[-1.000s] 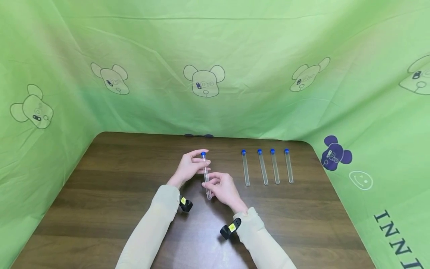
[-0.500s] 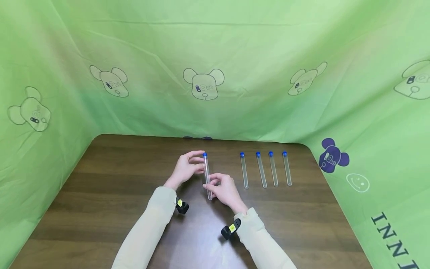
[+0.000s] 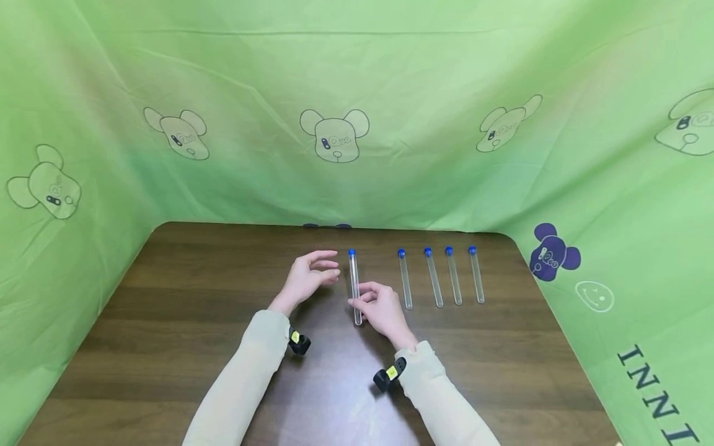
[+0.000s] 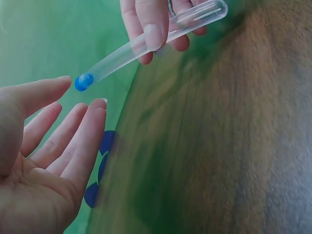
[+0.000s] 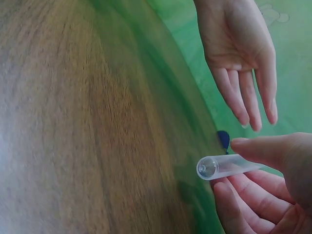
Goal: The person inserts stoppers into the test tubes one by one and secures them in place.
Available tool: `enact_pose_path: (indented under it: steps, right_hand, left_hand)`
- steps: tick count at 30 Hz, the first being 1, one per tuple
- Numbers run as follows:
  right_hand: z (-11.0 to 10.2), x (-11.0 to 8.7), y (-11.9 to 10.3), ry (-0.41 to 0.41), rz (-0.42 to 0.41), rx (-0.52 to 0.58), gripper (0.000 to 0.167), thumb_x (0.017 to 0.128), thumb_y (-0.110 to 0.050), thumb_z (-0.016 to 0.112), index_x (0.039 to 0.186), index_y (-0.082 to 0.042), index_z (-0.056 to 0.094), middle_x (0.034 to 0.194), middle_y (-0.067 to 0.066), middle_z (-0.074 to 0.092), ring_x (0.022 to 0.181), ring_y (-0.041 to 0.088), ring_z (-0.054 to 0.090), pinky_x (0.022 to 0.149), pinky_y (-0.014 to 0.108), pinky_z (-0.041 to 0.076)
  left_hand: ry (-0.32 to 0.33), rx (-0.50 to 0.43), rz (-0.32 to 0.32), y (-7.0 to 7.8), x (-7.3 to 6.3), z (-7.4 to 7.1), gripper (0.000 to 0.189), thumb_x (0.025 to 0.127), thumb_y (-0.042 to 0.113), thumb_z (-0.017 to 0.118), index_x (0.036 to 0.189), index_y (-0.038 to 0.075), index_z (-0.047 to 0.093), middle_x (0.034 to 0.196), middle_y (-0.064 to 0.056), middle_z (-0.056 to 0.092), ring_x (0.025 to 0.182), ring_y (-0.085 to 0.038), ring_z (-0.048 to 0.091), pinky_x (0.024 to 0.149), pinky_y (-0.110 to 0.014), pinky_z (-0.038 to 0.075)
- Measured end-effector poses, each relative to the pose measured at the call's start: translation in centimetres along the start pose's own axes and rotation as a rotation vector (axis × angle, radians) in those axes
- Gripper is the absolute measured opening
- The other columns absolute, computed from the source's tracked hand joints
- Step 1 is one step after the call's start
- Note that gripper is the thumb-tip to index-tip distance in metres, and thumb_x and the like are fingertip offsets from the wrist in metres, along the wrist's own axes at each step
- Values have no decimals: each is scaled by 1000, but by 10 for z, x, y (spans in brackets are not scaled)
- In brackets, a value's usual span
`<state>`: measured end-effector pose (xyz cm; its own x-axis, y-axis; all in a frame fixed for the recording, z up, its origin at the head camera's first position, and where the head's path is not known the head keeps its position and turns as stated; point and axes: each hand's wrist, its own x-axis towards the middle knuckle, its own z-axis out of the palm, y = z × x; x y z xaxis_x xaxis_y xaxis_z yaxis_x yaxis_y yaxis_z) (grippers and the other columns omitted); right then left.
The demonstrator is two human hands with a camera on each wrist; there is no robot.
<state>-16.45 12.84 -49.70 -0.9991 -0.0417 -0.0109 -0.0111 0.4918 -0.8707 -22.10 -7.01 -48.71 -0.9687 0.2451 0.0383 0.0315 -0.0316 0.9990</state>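
Note:
A clear test tube (image 3: 354, 282) with a blue cap (image 4: 83, 82) is pinched near its lower, rounded end between the thumb and fingers of my right hand (image 3: 382, 310). Its capped end points away from me, toward the back of the table. My left hand (image 3: 305, 279) is apart from the tube, just to its left, with fingers extended and nothing in them. In the left wrist view the blue cap lies beyond the fingertips of that hand. The right wrist view shows the tube's rounded end (image 5: 207, 168) sticking out past my right thumb.
Several more capped test tubes lie side by side on the brown wooden table (image 3: 167, 347) at right, the nearest tube (image 3: 406, 282) close to my right hand. A green printed cloth (image 3: 340, 68) hangs along the back and sides.
My left hand has let go of the tube's capped end and drawn back slightly left. My right hand has carried the tube a little to the right.

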Motion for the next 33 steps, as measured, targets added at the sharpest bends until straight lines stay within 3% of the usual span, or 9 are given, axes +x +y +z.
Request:
enact_pose_path:
  steps: [10, 24, 33]
  right_hand:
    - [-8, 9, 9, 44, 3, -66, 33, 84, -10, 83, 112, 4, 71, 73, 2, 70, 55, 14, 65, 51, 26, 49]
    - [-23, 27, 16, 75, 48, -231, 39, 83, -15, 84, 113, 5, 71, 67, -2, 69, 52, 10, 62, 66, 34, 52]
    - [-28, 32, 14, 89, 37, -318, 40, 83, -20, 85, 113, 3, 72, 71, 1, 72, 62, 14, 67, 70, 40, 55]
  left_hand:
    - [26, -6, -1, -5, -6, -9, 45, 92, -4, 71, 135, -10, 58, 119, -35, 64, 92, -47, 70, 81, -50, 59]
    - [38, -3, -6, -6, -12, -15, 46, 95, -1, 70, 137, -10, 55, 120, -35, 63, 97, -54, 66, 86, -56, 56]
    - [55, 10, -29, -5, -10, -20, 43, 94, -7, 68, 135, -10, 57, 119, -35, 64, 98, -55, 65, 87, -60, 54]
